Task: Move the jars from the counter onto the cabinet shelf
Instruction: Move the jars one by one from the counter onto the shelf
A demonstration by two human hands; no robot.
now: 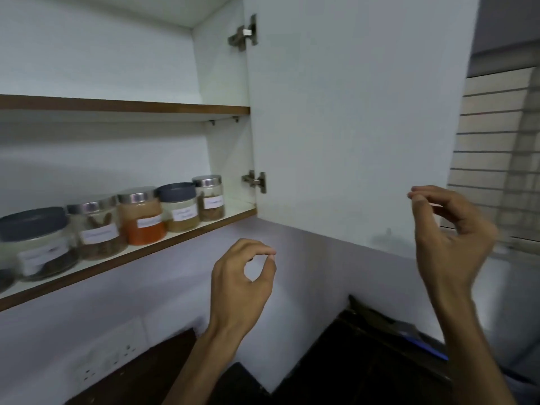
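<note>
Several labelled glass jars stand in a row on the lower cabinet shelf (204,226). From the left: a wide dark-lidded jar (36,244), a steel-lidded jar (98,229), a jar of orange powder (141,219), a dark-lidded jar (178,207) and a steel-lidded jar (209,198) at the right end. My left hand (241,285) hangs below the shelf, fingers curled with thumb and forefinger touching, holding nothing. My right hand (450,232) is raised beside the open cabinet door (350,112), near its lower free corner, fingers loosely apart and blurred, empty.
The upper shelf (125,106) edge runs above the jars. A dark counter (365,361) lies below, with a white socket plate (108,355) on the wall at the lower left. A tiled wall (496,141) shows right of the door.
</note>
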